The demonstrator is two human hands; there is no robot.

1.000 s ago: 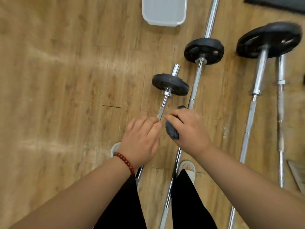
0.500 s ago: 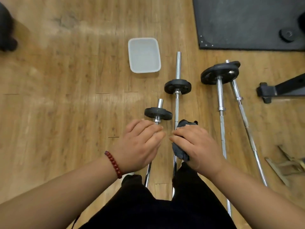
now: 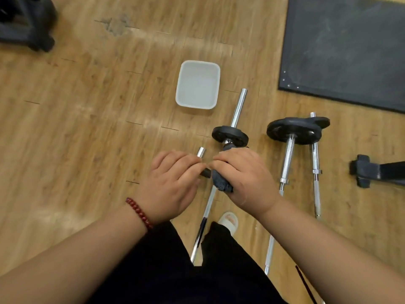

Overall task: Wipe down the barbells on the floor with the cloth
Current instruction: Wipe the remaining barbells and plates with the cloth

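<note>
Hands meet in the middle of the view, over the wooden floor (image 3: 76, 128). The right hand (image 3: 243, 178) has its fingers wrapped round a bunched dark cloth (image 3: 221, 183), which pokes out at both ends of the fist. The left hand (image 3: 171, 185), with a red bead bracelet (image 3: 139, 212) at the wrist, is bent at the knuckles, fingertips meeting the right hand's just beside the cloth. Whether it pinches any of it, I cannot tell.

Below them lie the barbells, side by side, running near to far. The short barbell (image 3: 201, 152) on the left shows only its shiny far end past the left hand. The second barbell (image 3: 230, 135) passes under the cloth, with one black plate just beyond the right hand. Right of that there's a third barbell (image 3: 293, 130) with a bigger plate, and a thin bar (image 3: 315, 172) close beside it. A white tub (image 3: 197, 84) sits on the floor beyond the short barbell, and a black mat (image 3: 350, 47) fills the far right corner.
</note>
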